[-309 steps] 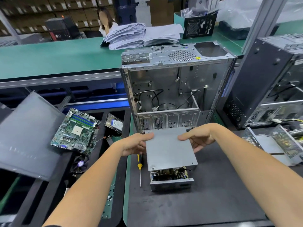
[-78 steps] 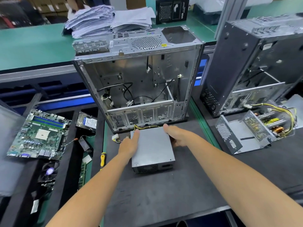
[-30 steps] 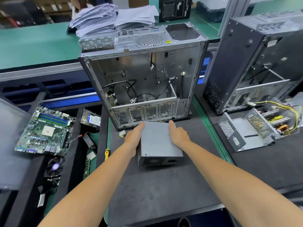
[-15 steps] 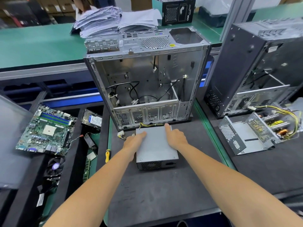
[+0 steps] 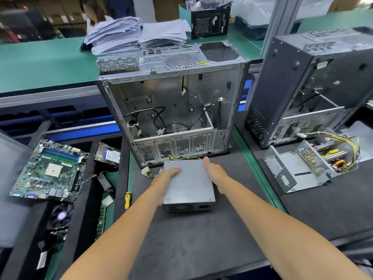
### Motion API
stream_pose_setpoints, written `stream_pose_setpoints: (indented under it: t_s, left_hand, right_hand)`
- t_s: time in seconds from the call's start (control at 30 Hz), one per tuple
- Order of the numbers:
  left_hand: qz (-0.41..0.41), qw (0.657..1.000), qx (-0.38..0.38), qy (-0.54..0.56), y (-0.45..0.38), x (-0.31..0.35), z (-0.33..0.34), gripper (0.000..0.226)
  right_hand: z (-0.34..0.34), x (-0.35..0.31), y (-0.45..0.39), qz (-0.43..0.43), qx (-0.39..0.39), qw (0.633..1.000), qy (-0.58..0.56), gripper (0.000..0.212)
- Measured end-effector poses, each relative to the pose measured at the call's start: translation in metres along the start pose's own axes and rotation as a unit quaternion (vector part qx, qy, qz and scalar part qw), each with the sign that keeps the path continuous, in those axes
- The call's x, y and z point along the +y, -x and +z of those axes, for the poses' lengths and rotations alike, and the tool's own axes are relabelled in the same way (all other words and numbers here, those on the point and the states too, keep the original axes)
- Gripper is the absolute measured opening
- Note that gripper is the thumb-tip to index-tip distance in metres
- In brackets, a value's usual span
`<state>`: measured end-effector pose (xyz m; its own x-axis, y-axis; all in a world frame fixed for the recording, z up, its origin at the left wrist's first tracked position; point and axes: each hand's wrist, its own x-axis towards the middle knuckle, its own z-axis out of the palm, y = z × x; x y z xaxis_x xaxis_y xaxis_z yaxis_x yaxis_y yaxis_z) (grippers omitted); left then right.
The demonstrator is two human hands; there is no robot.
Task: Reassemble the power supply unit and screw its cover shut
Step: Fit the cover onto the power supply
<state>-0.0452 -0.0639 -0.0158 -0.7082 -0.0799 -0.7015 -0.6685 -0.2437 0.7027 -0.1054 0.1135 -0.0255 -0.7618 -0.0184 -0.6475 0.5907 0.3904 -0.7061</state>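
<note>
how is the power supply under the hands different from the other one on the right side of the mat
The power supply under the hands has its cover on, a plain closed grey box; the power supply on the right lies open, its board, coils and yellow wires showing. The left hand and right hand rest on the closed one; nothing touches the open one. Both are grey metal with perforated vents and sit on the black mat.

Can't see the left side wall of the power supply unit [image 5: 188,183], covered by the left hand [image 5: 164,181]. Same deal on the right wall behind the right hand [image 5: 216,174]. Screwdriver [image 5: 127,200] only shows a yellow handle, tip lost in the dark gap. Second computer case [image 5: 314,87] cut off at the right edge. Box label [image 5: 211,22] too blurry to read properly.
</note>
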Motion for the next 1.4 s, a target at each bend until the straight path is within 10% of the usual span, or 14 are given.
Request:
stream_pose_setpoints:
  t_s: [0.3,0.43,0.5,0.67,0.8,1.23,1.4]
  left_hand:
    - [0.070,0.996,0.041,-0.039,0.021,0.037,0.013,0.075]
    - [0.118,0.962,0.122,-0.215,0.029,0.047,0.022,0.089]
    - [0.166,0.906,0.151,-0.360,0.034,0.048,0.028,0.086]
    - [0.333,0.654,0.163,-0.660,0.037,0.039,0.046,0.091]
    - [0.388,0.584,0.102,-0.706,0.031,0.036,0.028,0.098]
    - [0.221,0.908,0.094,-0.343,0.030,0.059,-0.015,0.016]
    - [0.106,0.926,0.089,-0.350,0.030,0.084,0.000,0.032]
  right_hand:
    - [-0.011,0.002,0.010,0.016,-0.072,0.985,-0.156,0.037]
    - [-0.035,-0.014,0.009,-0.134,0.178,0.974,0.032,0.010]
    - [-0.042,-0.038,0.012,-0.228,0.184,0.956,-0.011,0.015]
    - [-0.027,-0.079,0.026,-0.259,-0.075,0.962,0.039,0.029]
    - [-0.010,-0.065,0.022,-0.221,-0.156,0.961,0.052,0.026]
    - [-0.012,-0.059,0.010,-0.174,-0.284,0.942,0.038,0.019]
    - [-0.015,-0.064,0.004,-0.117,-0.295,0.948,0.035,0.024]
